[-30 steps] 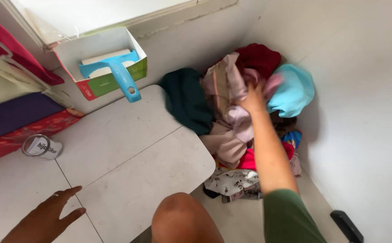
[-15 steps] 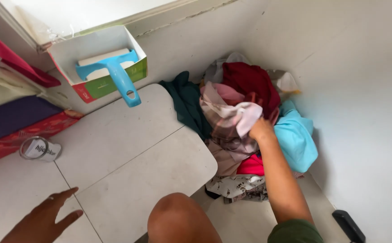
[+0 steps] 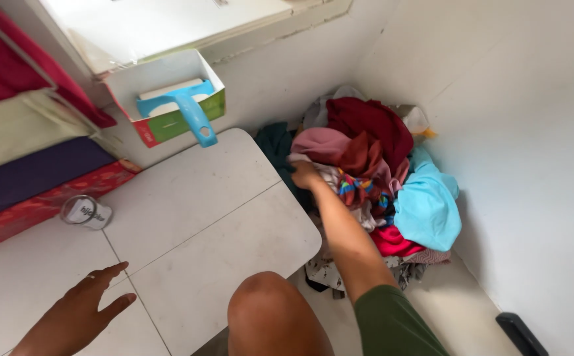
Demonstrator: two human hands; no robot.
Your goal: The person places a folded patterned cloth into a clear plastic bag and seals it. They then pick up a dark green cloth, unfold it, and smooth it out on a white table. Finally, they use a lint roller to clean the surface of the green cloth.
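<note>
Centrally, the white tabletop (image 3: 208, 217) fills the foreground, with its long axis running from lower left to upper right. Off its right edge, in the room corner, lies the heap of clothes (image 3: 373, 171). The right hand (image 3: 305, 176) reaches forward into the heap's left side, fingers curled on fabric; the exact grip is hidden. The left hand (image 3: 79, 313) rests spread and flat on the tabletop, well apart from the heap. A small clear jar (image 3: 86, 212) lies nearby.

Soft cloth clothes pile (image 3: 373, 165), glossy plastic brush (image 3: 185, 112), smooth matt table (image 3: 195, 217).
</note>
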